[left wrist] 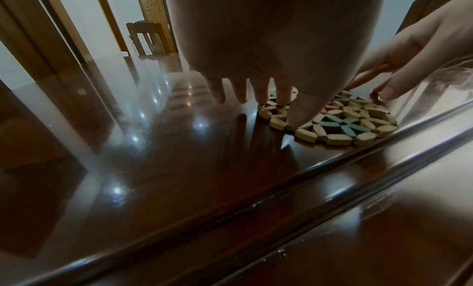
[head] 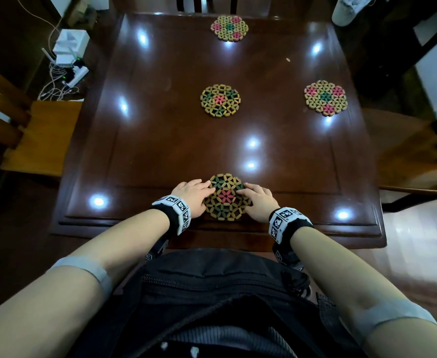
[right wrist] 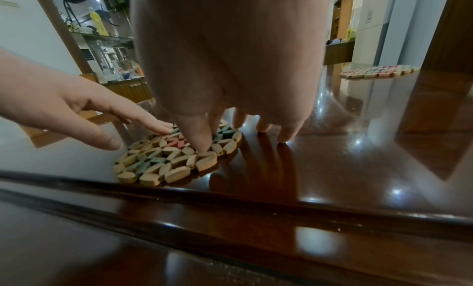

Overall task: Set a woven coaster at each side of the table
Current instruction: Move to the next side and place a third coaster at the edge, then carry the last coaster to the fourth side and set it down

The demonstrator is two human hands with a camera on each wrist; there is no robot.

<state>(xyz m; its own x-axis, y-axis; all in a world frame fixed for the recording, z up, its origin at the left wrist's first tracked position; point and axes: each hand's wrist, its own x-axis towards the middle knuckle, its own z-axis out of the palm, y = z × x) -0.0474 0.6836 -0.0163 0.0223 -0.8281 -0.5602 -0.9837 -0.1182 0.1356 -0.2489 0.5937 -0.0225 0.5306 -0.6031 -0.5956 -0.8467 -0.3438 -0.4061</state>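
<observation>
Several round woven coasters of tan, green and pink beads lie on the dark glossy table (head: pixel 160 130). The near coaster (head: pixel 226 196) (left wrist: pixel 353 126) (right wrist: pixel 163 161) lies flat by the front edge. My left hand (head: pixel 199 192) (left wrist: pixel 256 96) touches its left rim with straight fingers. My right hand (head: pixel 251 193) (right wrist: pixel 230 132) rests its fingertips on the right rim. Neither hand grips it. Another coaster (head: pixel 220 100) lies at the table's centre, one (head: pixel 325 97) (right wrist: pixel 379 71) at the right side and one (head: pixel 229 28) at the far side.
Wooden chairs stand at the left (head: pixel 31 130), the right (head: pixel 406 151) and the far side. A white router with cables (head: pixel 67 55) sits on the floor at the back left. A black bag (head: pixel 212 293) hangs at my waist.
</observation>
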